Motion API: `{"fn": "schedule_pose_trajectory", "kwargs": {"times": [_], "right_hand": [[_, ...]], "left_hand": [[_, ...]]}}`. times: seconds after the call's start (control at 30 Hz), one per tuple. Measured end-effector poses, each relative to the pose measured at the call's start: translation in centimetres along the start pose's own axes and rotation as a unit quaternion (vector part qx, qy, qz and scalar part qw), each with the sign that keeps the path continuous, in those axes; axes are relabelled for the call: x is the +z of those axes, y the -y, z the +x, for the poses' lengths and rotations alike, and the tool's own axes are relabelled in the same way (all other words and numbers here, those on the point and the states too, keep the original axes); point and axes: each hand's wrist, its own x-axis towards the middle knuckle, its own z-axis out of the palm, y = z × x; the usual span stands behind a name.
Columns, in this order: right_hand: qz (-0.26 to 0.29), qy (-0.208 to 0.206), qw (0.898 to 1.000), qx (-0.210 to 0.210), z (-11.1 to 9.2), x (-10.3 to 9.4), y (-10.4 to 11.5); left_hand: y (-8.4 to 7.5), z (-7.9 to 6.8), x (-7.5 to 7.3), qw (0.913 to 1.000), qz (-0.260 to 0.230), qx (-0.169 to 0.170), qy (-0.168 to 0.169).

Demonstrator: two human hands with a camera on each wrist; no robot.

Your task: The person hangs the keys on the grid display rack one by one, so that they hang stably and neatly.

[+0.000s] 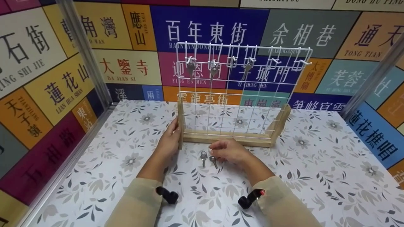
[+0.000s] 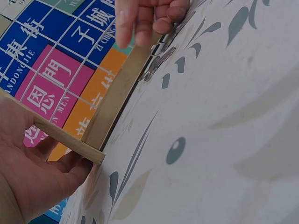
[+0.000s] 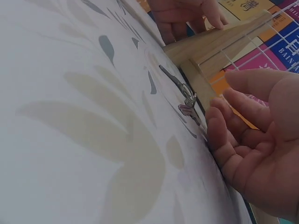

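Note:
A white wire grid rack (image 1: 221,93) stands upright in a wooden base (image 1: 227,139). My left hand (image 1: 169,138) grips the base's left wooden upright (image 1: 181,135), thumb on one side and fingers on the other in the left wrist view. Two small sets of keys lie on the cloth before the base: the left keys (image 1: 203,158) and the right keys (image 1: 213,162). Close beside the right set is my right hand (image 1: 232,151), its fingers loosely bent. In the right wrist view, its fingertips (image 3: 216,122) are right by the keys (image 3: 187,100), with nothing visible in its grasp.
Several white hooks line the upper grid, among them a far-right hook (image 1: 301,64). Keys hang at left (image 1: 190,66), with more keys (image 1: 214,71) and keys (image 1: 248,67) further right. Leaf-patterned cloth (image 1: 94,176) covers the table; panels with street names (image 1: 208,28) stand behind.

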Motion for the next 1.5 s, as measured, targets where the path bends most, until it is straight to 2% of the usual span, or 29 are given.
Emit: {"fn": "schedule_pose_trajectory", "kwargs": {"times": [0.2, 0.53, 0.87, 1.17, 1.33, 1.5], "right_hand": [[-0.051, 0.020, 0.998, -0.012, 0.0, -0.2, -0.2], [-0.122, 0.015, 0.992, -0.005, 0.3, 0.1, 0.0], [-0.216, 0.014, 0.975, -0.051, 0.1, 0.1, 0.1], [-0.178, -0.016, 0.984, -0.024, 0.0, 0.0, 0.2], [-0.138, -0.016, 0.990, -0.023, -0.1, -0.4, 0.3], [-0.110, -0.026, 0.993, -0.032, -0.5, -1.5, 1.1]], "left_hand": [[-0.1, -0.1, -0.1, 0.9999, 0.010, -0.006, -0.001], [-0.3, 0.0, 0.0, 0.9999, -0.007, -0.013, 0.001], [0.1, 0.1, -0.1, 0.9996, -0.022, 0.008, 0.014], [0.0, 0.2, 0.0, 0.9998, -0.014, 0.001, 0.011], [0.1, 0.3, -0.1, 1.0000, 0.003, 0.007, 0.006], [0.1, 0.1, 0.0, 0.9999, -0.014, 0.004, 0.008]]}}
